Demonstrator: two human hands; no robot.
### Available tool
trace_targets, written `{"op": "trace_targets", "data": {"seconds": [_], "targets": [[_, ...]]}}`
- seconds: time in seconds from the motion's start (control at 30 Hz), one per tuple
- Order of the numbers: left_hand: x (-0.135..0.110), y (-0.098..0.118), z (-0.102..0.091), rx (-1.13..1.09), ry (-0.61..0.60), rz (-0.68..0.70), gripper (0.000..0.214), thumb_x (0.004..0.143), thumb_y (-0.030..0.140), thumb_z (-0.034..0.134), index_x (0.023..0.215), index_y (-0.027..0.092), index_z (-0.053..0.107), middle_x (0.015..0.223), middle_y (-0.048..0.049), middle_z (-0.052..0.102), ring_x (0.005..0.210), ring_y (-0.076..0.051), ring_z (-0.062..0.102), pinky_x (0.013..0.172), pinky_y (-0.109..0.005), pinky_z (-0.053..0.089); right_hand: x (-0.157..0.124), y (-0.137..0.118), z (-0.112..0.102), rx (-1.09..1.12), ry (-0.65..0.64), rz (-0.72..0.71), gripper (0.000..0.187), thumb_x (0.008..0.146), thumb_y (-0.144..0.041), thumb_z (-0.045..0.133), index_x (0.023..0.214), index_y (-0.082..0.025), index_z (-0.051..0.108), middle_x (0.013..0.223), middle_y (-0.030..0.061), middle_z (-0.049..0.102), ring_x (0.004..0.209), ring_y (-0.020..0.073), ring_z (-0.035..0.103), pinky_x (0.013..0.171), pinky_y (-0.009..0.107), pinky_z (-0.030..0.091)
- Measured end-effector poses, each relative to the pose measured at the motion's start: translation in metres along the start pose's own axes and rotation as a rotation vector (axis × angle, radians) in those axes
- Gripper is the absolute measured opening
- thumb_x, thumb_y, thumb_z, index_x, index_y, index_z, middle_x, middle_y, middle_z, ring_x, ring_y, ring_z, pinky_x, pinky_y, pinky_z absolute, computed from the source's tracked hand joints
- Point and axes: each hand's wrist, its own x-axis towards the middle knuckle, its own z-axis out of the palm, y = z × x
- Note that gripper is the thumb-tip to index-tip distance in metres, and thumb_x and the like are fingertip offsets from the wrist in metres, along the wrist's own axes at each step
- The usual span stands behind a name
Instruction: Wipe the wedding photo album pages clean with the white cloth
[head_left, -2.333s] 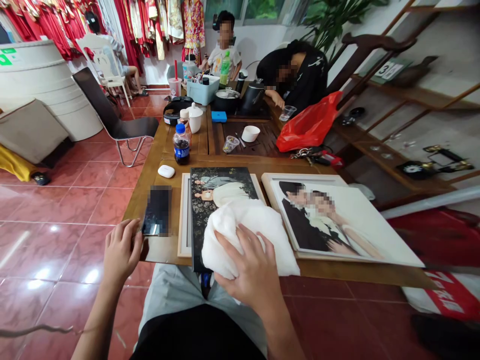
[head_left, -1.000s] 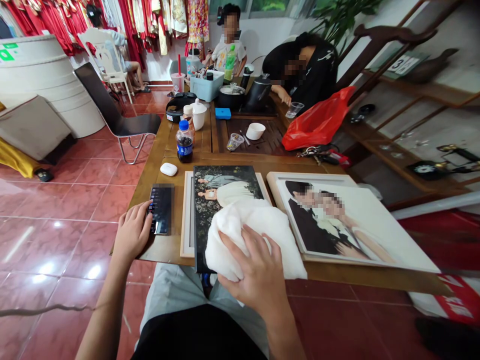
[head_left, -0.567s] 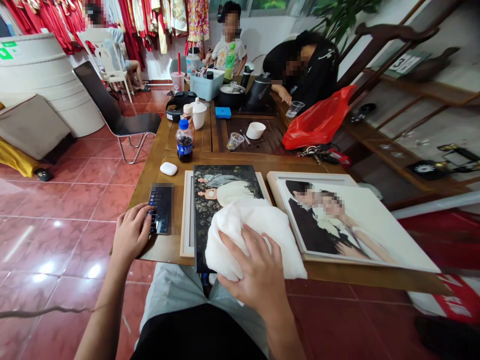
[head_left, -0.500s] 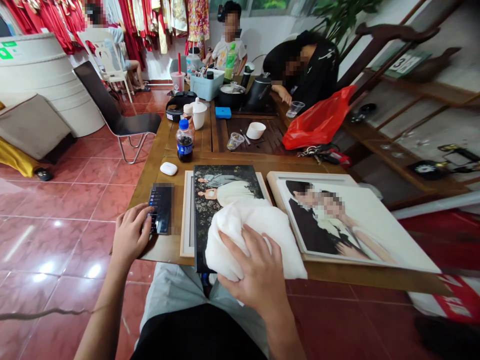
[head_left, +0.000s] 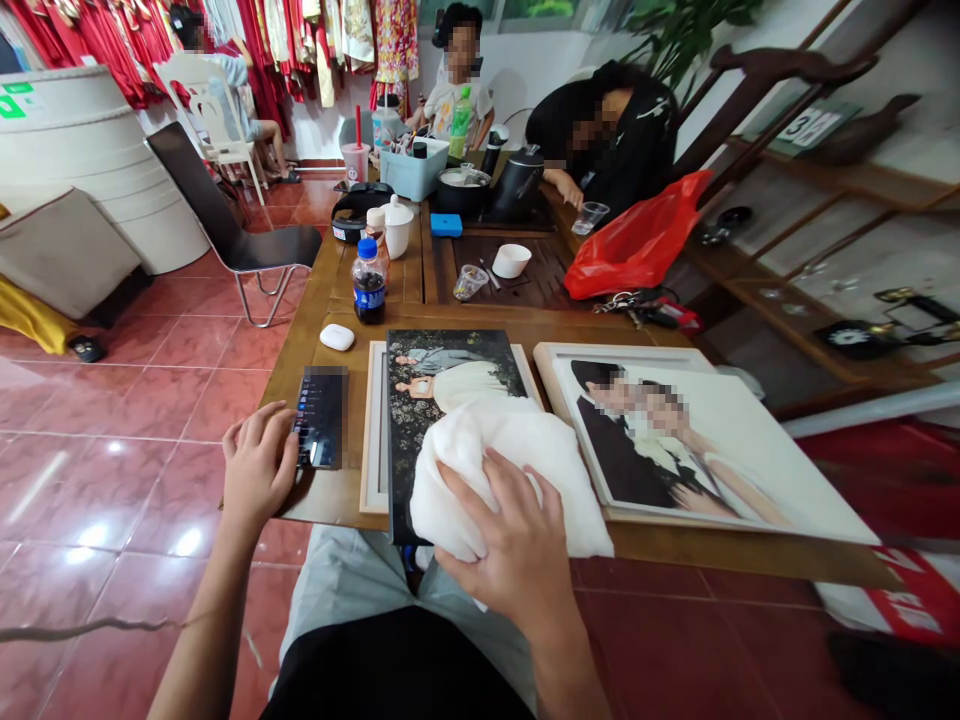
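My right hand (head_left: 514,545) grips a bunched white cloth (head_left: 525,440), its fingers pressed into the folds. Under the cloth lies a dark wedding photo panel (head_left: 409,430), which overlaps a light wooden frame (head_left: 374,440) and sticks out past the table's near edge. The cloth hides the panel's lower right part. At the left, my left hand (head_left: 259,460) rests at the table edge with loosely bent fingers apart, its fingertips by the left side of a phone (head_left: 324,420) whose dark screen is lit. Nothing is held in that hand.
To the right lies another framed wedding photo (head_left: 757,440). Beyond the phone are a white earbud case (head_left: 337,337) and a cola bottle (head_left: 368,285). A red plastic bag (head_left: 637,240) and keys (head_left: 630,305) lie farther back. Someone leans on the table (head_left: 622,130).
My left hand has drawn back slightly to the left, its fingers moving from over the phone screen to its edge. The right hand and cloth stay in place.
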Motion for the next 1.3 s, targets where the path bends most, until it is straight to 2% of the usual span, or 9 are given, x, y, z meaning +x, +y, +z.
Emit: {"op": "trace_targets", "data": {"seconds": [0.1, 0.2, 0.37, 0.6, 1.3], "targets": [[0.0, -0.006, 0.005, -0.039, -0.01, -0.132, 0.043, 0.105, 0.04, 0.034, 0.137, 0.021, 0.054, 0.139, -0.0145, 0.061, 0.133, -0.033, 0.054, 0.112, -0.055, 0.036, 0.0, 0.001, 0.0, -0.005, -0.005, -0.013, 0.07, 0.083, -0.049, 0.067, 0.149, -0.03, 0.055, 0.138, 0.0147, 0.059, 0.132, 0.0388, 0.053, 0.111, 0.057, 0.03], [0.002, -0.014, 0.011, -0.105, -0.053, -0.198, 0.044, 0.105, 0.043, 0.031, 0.134, 0.023, 0.058, 0.14, -0.0131, 0.059, 0.134, -0.032, 0.051, 0.114, -0.055, 0.038, -0.001, 0.002, 0.0, -0.014, -0.008, -0.019, 0.071, 0.083, -0.05, 0.067, 0.149, -0.03, 0.054, 0.137, 0.0145, 0.06, 0.131, 0.0388, 0.053, 0.111, 0.057, 0.03], [0.004, -0.022, 0.016, -0.164, -0.087, -0.152, 0.046, 0.106, 0.046, 0.029, 0.127, 0.023, 0.063, 0.136, -0.0118, 0.058, 0.134, -0.031, 0.049, 0.119, -0.054, 0.035, -0.001, 0.003, 0.001, -0.021, -0.012, -0.019, 0.071, 0.082, -0.051, 0.067, 0.149, -0.031, 0.054, 0.137, 0.0147, 0.059, 0.132, 0.0381, 0.052, 0.111, 0.057, 0.03], [0.005, -0.019, 0.013, -0.167, -0.119, -0.159, 0.048, 0.106, 0.047, 0.028, 0.128, 0.023, 0.063, 0.138, -0.0115, 0.057, 0.135, -0.031, 0.047, 0.12, -0.056, 0.033, 0.0, 0.001, -0.001, -0.012, -0.011, -0.004, 0.07, 0.082, -0.049, 0.067, 0.148, -0.031, 0.055, 0.137, 0.0142, 0.06, 0.131, 0.0375, 0.053, 0.111, 0.056, 0.03], [0.004, -0.026, 0.014, -0.228, -0.12, -0.14, 0.043, 0.104, 0.044, 0.037, 0.133, 0.027, 0.063, 0.14, -0.0092, 0.058, 0.135, -0.03, 0.047, 0.121, -0.056, 0.033, 0.0, -0.001, 0.0, 0.025, -0.013, 0.029, 0.071, 0.081, -0.047, 0.069, 0.148, -0.033, 0.055, 0.139, 0.0127, 0.06, 0.131, 0.039, 0.052, 0.113, 0.057, 0.029]]}}
